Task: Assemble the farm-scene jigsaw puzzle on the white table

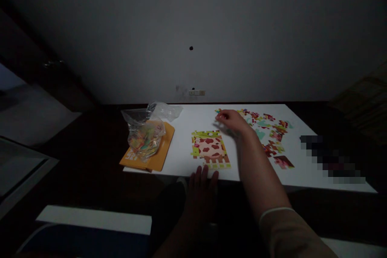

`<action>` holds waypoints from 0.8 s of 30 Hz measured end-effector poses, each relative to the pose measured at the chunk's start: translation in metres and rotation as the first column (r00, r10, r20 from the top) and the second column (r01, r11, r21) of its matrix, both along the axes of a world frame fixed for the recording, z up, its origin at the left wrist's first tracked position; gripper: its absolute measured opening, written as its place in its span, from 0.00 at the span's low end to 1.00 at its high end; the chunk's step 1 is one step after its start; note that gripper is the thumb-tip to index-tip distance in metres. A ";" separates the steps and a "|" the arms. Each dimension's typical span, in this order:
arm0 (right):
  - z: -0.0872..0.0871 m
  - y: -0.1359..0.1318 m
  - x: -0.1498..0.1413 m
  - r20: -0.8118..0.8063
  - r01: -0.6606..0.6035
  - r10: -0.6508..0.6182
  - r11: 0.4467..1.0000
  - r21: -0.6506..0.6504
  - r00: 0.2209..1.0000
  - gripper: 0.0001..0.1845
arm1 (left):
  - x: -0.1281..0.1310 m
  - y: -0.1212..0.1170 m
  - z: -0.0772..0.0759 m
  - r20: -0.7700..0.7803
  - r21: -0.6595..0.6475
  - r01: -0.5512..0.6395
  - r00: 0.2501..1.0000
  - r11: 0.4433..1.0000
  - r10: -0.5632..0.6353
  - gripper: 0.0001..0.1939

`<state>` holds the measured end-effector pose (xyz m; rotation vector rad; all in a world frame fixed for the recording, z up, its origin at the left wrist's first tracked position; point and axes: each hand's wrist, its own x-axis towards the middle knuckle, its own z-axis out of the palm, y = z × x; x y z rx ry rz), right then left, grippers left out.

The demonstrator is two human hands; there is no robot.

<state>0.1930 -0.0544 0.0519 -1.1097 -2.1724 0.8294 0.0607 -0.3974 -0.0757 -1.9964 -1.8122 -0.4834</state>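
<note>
A partly joined jigsaw puzzle [210, 147] with a brown-spotted pink animal body, green ground and a white fence lies flat on the table. My left hand [203, 179] rests at the table's near edge just below it, palm down with fingers apart. Beyond the puzzle, my right hand [231, 121] hovers over the table with its fingers curled into a pinch. What is between those fingertips, if anything, is too small to make out. A small colourful puzzle piece [218, 111] shows right behind the fingertips. To the right spread several loose puzzle pieces [275, 135].
On the left of the white table [184, 129], a clear plastic bag [146, 141] with colourful pieces lies on an orange-yellow folder or box [167, 145]. Another crumpled clear bag [166, 111] is behind it. A blurred dark object [331, 159] lies at the right edge.
</note>
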 end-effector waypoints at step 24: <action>-0.058 -0.172 0.151 0.336 0.293 -0.388 0.908 0.299 0.858 0.14 | 0.007 0.003 0.018 0.144 -0.121 -0.012 0.989 0.993 0.029 0.37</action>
